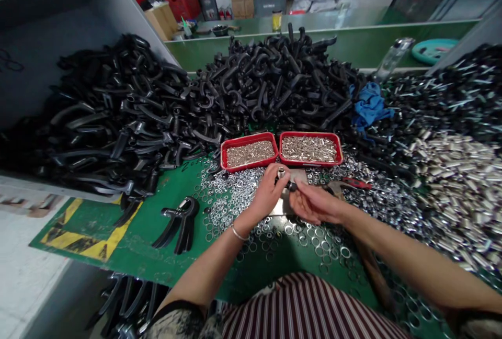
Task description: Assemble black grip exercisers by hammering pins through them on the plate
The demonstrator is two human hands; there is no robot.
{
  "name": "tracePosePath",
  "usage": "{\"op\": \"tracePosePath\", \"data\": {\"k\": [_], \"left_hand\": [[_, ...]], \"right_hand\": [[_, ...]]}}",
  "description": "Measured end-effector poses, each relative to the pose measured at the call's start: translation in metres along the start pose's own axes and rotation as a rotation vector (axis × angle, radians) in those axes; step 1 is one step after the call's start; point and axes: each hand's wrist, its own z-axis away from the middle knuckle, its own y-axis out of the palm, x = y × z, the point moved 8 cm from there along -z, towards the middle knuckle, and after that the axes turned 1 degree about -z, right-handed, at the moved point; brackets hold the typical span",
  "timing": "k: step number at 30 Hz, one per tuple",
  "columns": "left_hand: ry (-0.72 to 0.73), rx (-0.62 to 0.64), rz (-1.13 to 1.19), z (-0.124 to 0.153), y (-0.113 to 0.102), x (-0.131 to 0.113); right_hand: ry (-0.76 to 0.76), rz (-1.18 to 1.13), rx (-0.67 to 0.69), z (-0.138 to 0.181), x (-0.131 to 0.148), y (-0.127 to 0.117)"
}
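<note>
My left hand [269, 190] is closed around a small silver metal sleeve [281, 172], its round end facing up. Close beside it, my right hand [314, 204] pinches a small dark part [292, 186], and the two parts meet or nearly meet. The fingers hide most of both pieces. Under the hands is a flat metal plate [279, 208]. Just beyond them stand two red trays: the left tray [224, 160] holds tiny metal pieces, the right tray [339, 151] small metal pins. Loose metal rings [229, 200] surround the plate.
Black curved handles [266, 77] are heaped at the back and left. A hammer [371, 266] and red-handled pliers [356, 183] lie right of my hands. Silver sleeves [458, 187] are piled far right, near a blue cloth [371, 104]. A black handle assembly [181, 226] lies left.
</note>
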Motion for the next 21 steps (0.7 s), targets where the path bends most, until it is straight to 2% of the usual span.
{"op": "tracePosePath", "data": {"k": [1, 2, 5, 6, 9, 10, 13, 14, 18, 19, 21], "left_hand": [[0.014, -0.001, 0.005, 0.0, 0.001, -0.002], [0.006, -0.013, 0.009, 0.0, 0.001, -0.001], [-0.07, -0.08, 0.027, 0.001, 0.0, 0.006], [-0.071, -0.085, 0.032, 0.002, 0.001, 0.006], [0.006, -0.03, 0.01, 0.005, 0.009, -0.001], [0.016, -0.023, -0.01, 0.006, 0.011, -0.002], [-0.058, -0.092, -0.076, 0.008, 0.008, 0.006], [-0.072, -0.122, -0.096, 0.008, 0.006, 0.008], [0.022, -0.064, -0.13, 0.009, 0.012, -0.001], [0.023, -0.049, -0.126, 0.01, 0.013, -0.002], [-0.033, -0.086, -0.111, 0.012, 0.011, 0.001]], "right_hand": [[0.028, -0.029, 0.032, 0.001, -0.004, 0.002], [0.046, -0.034, 0.003, 0.001, -0.006, 0.0], [0.068, -0.022, -0.161, 0.005, -0.007, -0.014], [0.071, -0.033, -0.151, 0.006, -0.006, -0.013], [0.11, -0.144, 0.06, 0.009, -0.007, 0.004], [0.11, -0.15, 0.054, 0.01, -0.007, 0.004], [0.081, -0.099, -0.149, 0.012, -0.007, -0.012], [0.082, -0.094, -0.179, 0.013, -0.007, -0.014], [0.13, -0.171, -0.01, 0.015, -0.009, 0.003], [0.115, -0.134, -0.042, 0.016, -0.006, 0.0], [0.05, -0.004, -0.204, 0.019, 0.004, -0.013]]}}
